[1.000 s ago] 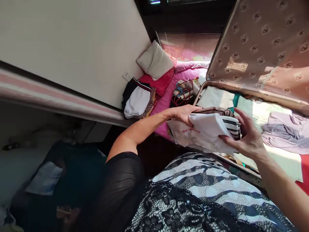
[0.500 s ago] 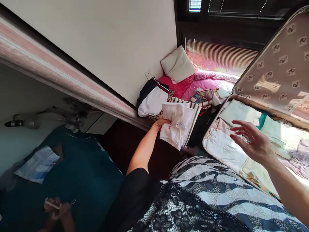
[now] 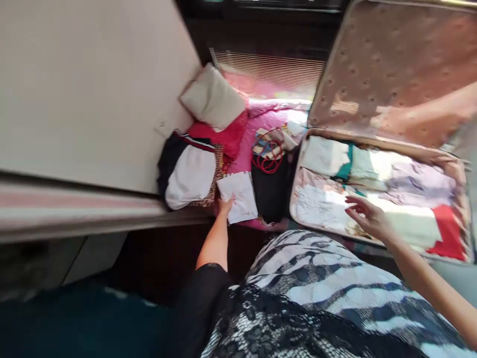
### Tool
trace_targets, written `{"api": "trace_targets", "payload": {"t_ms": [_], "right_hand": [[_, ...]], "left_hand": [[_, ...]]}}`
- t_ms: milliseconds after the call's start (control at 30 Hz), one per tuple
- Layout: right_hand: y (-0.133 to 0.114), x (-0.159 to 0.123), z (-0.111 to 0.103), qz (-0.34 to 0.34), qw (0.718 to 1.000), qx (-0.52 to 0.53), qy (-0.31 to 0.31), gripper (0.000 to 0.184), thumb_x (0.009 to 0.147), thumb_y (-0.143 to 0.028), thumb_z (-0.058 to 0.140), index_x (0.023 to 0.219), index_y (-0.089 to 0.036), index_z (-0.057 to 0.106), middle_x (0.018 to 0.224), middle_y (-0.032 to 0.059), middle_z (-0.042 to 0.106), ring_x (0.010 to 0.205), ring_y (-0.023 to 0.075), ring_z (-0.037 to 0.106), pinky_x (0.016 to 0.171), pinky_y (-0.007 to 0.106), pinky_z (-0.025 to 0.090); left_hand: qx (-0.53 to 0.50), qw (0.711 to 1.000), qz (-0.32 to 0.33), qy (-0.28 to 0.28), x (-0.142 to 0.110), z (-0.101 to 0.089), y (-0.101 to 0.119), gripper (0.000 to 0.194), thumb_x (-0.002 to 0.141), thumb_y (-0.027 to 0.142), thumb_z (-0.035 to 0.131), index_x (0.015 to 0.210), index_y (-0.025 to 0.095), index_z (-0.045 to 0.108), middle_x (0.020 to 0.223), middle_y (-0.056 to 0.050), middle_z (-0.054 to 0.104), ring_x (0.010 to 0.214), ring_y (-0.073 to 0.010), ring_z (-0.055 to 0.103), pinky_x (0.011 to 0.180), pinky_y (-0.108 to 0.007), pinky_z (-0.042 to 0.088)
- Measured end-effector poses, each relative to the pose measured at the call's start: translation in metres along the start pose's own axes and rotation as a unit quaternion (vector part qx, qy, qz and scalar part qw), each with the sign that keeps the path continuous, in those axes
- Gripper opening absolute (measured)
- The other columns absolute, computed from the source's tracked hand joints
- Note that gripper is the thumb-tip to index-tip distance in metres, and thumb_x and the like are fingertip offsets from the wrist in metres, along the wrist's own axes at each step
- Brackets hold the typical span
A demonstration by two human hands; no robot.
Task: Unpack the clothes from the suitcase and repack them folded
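Observation:
My left hand [image 3: 224,206] is closed on the near left edge of a folded white garment [image 3: 241,196] with small red marks. That garment is low over the pink bedding, between a pile of clothes and a black item, and I cannot tell whether it rests there. My right hand [image 3: 367,217] hovers with its fingers apart above an open suitcase [image 3: 376,140], holding nothing. Inside the suitcase lie folded clothes: a white piece [image 3: 322,206], a lilac piece [image 3: 421,184], a red piece [image 3: 449,232] and several pale ones.
The suitcase lid [image 3: 372,64] stands raised at the back. Left of the white garment is a white-and-dark garment [image 3: 192,174] over leopard-print cloth, with a pale cushion [image 3: 214,99] behind. A red cord [image 3: 267,161] lies on the black item [image 3: 271,194]. A wall [image 3: 85,94] borders the left.
The view has swung right, and another person's hands at lower left have left it. My left hand has lowered the white garment beside the clothes pile. My right hand stays open over the suitcase.

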State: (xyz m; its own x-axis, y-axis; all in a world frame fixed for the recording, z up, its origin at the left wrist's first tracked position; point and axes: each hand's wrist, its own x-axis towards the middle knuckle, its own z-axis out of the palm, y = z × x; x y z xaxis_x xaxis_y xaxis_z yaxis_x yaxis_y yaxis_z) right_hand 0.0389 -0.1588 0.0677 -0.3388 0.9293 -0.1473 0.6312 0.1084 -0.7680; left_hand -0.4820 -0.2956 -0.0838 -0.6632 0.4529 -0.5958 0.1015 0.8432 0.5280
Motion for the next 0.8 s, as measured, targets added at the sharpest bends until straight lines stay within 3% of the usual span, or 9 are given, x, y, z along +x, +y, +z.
{"api": "trace_targets", "payload": {"t_ms": [100,200,333,433,533,667,733,800], "right_hand": [[0.053,-0.012,-0.044,0.124,0.987,-0.021,0.102,0.052,0.081,-0.054,0.076,0.119,-0.018,0.077,0.107,0.0132,0.082,0.081,0.0221,0.074,0.078,0.039,0.065],[0.11,-0.037,-0.097,0.272,0.943,-0.073,0.177,0.047,0.08,-0.037,0.071,0.121,-0.014,0.077,0.106,0.0153,0.081,0.085,0.023,0.073,0.084,0.038,0.062],[0.175,-0.071,-0.143,0.38,0.891,-0.123,0.215,0.049,0.08,-0.029,0.071,0.124,-0.009,0.076,0.106,0.0183,0.079,0.086,0.0249,0.072,0.081,0.038,0.06],[0.209,-0.08,-0.155,0.39,0.884,-0.149,0.211,0.059,0.082,-0.033,0.076,0.133,-0.005,0.071,0.114,0.0213,0.077,0.096,0.0272,0.071,0.088,0.039,0.058],[0.226,-0.074,-0.155,0.391,0.886,-0.148,0.202,0.075,0.081,-0.043,0.083,0.142,-0.004,0.064,0.127,0.0247,0.072,0.113,0.0317,0.069,0.098,0.041,0.056],[0.23,-0.055,-0.149,0.417,0.877,-0.132,0.197,0.084,0.076,-0.049,0.088,0.144,-0.008,0.061,0.136,0.0262,0.068,0.126,0.0366,0.066,0.104,0.046,0.056],[0.227,-0.048,-0.145,0.422,0.884,-0.115,0.167,0.073,0.076,-0.047,0.088,0.135,-0.008,0.068,0.129,0.0266,0.072,0.12,0.0372,0.069,0.1,0.045,0.057],[0.219,-0.045,-0.138,0.397,0.905,-0.086,0.126,0.05,0.078,-0.04,0.082,0.118,-0.01,0.075,0.118,0.0241,0.077,0.111,0.0355,0.073,0.094,0.041,0.059]], "left_hand": [[0.063,0.995,-0.045,0.06,-0.011,0.011,0.009,0.065,0.084,0.043,0.078,0.135,0.017,0.047,0.131,-0.02,0.064,0.15,-0.0468,0.048,0.117,-0.064,0.043],[0.08,0.989,-0.023,0.126,-0.024,0.017,0.019,0.062,0.087,0.037,0.072,0.138,0.015,0.044,0.135,-0.022,0.057,0.152,-0.0518,0.04,0.115,-0.073,0.041],[0.053,0.965,0.122,0.227,-0.053,0.024,0.046,0.051,0.091,0.027,0.065,0.138,0.015,0.052,0.137,-0.021,0.057,0.147,-0.0534,0.045,0.114,-0.073,0.044],[0.051,0.938,0.258,0.224,-0.088,0.05,0.083,0.043,0.089,0.016,0.064,0.131,0.014,0.057,0.136,-0.019,0.061,0.142,-0.0487,0.052,0.12,-0.064,0.045],[0.06,0.915,0.372,0.144,-0.134,0.1,0.127,0.036,0.091,0.012,0.059,0.127,0.016,0.06,0.136,-0.019,0.063,0.139,-0.0371,0.058,0.121,-0.053,0.05],[0.126,0.859,0.491,-0.077,-0.201,0.194,0.173,0.027,0.093,0.015,0.061,0.119,0.018,0.068,0.13,-0.017,0.066,0.134,-0.0332,0.062,0.123,-0.049,0.049],[0.178,0.812,0.523,-0.189,-0.228,0.242,0.19,0.031,0.092,0.018,0.069,0.124,0.018,0.071,0.133,-0.018,0.065,0.133,-0.0353,0.063,0.12,-0.052,0.051],[0.219,0.76,0.552,-0.265,-0.248,0.285,0.205,0.036,0.095,0.025,0.076,0.13,0.02,0.072,0.143,-0.019,0.063,0.134,-0.0358,0.062,0.117,-0.053,0.053]]}}
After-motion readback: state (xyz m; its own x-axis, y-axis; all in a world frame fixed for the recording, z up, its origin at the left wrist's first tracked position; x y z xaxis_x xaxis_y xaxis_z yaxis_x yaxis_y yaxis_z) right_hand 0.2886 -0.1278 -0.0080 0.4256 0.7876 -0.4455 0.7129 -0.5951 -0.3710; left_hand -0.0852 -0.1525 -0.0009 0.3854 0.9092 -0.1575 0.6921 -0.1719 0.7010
